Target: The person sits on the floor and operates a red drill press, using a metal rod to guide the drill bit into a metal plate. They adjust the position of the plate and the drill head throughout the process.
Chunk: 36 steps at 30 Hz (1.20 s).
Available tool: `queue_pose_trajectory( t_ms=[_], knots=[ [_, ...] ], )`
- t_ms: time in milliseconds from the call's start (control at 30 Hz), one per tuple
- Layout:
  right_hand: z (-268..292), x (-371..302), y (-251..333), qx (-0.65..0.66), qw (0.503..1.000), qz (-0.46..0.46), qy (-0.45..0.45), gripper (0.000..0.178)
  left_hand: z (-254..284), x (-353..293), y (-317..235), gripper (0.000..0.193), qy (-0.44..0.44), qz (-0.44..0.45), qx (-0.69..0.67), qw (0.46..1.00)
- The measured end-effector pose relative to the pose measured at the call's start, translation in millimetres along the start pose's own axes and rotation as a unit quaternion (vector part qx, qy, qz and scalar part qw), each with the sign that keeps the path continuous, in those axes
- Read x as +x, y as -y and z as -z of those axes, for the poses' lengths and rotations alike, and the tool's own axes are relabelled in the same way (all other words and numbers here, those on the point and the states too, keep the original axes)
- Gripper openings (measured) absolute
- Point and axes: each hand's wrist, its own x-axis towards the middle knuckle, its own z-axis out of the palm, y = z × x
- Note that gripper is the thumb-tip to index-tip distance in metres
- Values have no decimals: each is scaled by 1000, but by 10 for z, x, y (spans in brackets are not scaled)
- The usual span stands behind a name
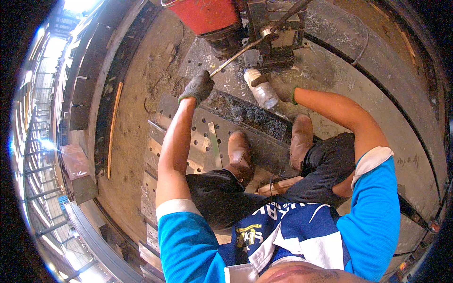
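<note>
My left hand (pixel 197 88), in a grey glove, is closed round the end of a metal lever (pixel 235 57). That lever runs up to a round hub (pixel 269 33) on a dark machine (pixel 278 53). Just below the machine, my right hand (pixel 281 88), gloved too, grips a pale, translucent plastic bottle (pixel 265 95). The bottle lies tilted, and some of my right fingers are hidden behind it. Metal shavings (pixel 250 113) are heaped on the dark piece below the bottle.
A red container (pixel 204 16) stands beside the machine. Steel plates with holes (pixel 200 127) lie near my boots (pixel 239 153), with a narrow green strip (pixel 215 144) on them. A black cable (pixel 377 78) curves across the floor at right. Long racks (pixel 87 89) line the left.
</note>
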Motion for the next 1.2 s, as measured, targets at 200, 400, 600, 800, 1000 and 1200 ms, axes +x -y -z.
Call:
queue_pose_trajectory(
  t_ms=[200,400,600,800,1000,1200],
  knots=[
    [70,95,-103,2,999,43,19,11,-24,15,-35,31,-4,11,-2,1000],
    [168,163,-102,23,998,36,37,13,-268,233,223,31,-13,-41,22,999],
    [73,-4,-10,39,998,10,-38,20,-185,177,-18,32,7,0,-7,1000],
    [-13,14,7,-82,995,43,-48,25,-15,87,-24,36,27,23,17,999],
    [-267,-194,148,-105,993,13,-56,26,-83,-14,71,35,25,31,10,999],
    [-230,-167,158,-60,997,33,-33,16,-139,14,93,35,11,16,5,1000]
  ],
)
